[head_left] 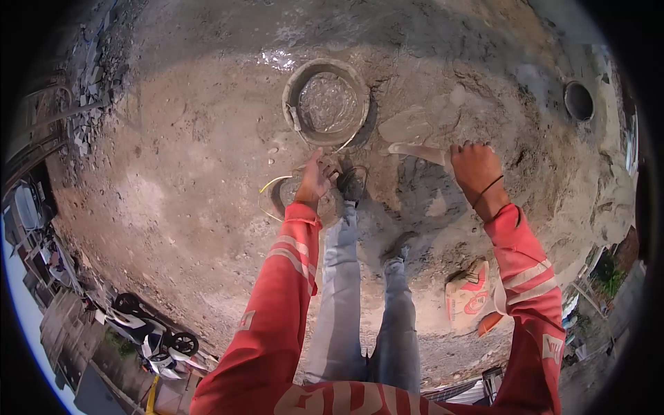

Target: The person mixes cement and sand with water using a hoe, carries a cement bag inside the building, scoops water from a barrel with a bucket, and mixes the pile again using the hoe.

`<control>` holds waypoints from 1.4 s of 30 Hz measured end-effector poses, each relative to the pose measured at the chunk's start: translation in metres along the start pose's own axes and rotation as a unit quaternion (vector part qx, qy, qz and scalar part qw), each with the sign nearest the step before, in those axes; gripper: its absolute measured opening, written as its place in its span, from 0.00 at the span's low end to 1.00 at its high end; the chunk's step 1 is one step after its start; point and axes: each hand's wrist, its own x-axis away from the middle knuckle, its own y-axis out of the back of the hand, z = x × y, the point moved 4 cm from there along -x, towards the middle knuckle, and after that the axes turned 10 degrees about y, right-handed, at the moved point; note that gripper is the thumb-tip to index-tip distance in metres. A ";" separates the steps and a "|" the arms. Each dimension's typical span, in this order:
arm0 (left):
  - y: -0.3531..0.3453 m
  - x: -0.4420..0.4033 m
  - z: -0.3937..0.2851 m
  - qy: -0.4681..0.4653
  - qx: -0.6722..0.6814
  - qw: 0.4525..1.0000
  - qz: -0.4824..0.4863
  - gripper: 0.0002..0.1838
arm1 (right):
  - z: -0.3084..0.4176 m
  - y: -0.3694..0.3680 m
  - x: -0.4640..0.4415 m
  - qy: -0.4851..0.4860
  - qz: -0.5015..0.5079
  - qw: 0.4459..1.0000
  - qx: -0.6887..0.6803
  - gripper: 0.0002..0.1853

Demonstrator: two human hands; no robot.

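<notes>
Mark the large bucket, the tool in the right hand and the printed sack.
Large bucket [292,95], head view: on its wall.
Tool [418,151], head view: on its exposed length.
Printed sack [468,299], head view: on its printed face.

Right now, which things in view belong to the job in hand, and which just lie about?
Likely the job: filled bucket near the left hand; pale long object in the right hand.

Seemingly lying about: motorcycle; rubble; possibly printed bag.

daylight falls on rough brown ground [187,149], with rubble [90,104] and a motorcycle [155,337] at left.
</notes>
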 end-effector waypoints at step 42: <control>0.061 0.373 0.210 -0.053 -0.891 0.445 -0.075 0.23 | 0.092 -0.161 0.239 -0.316 -0.022 0.859 -0.403 0.07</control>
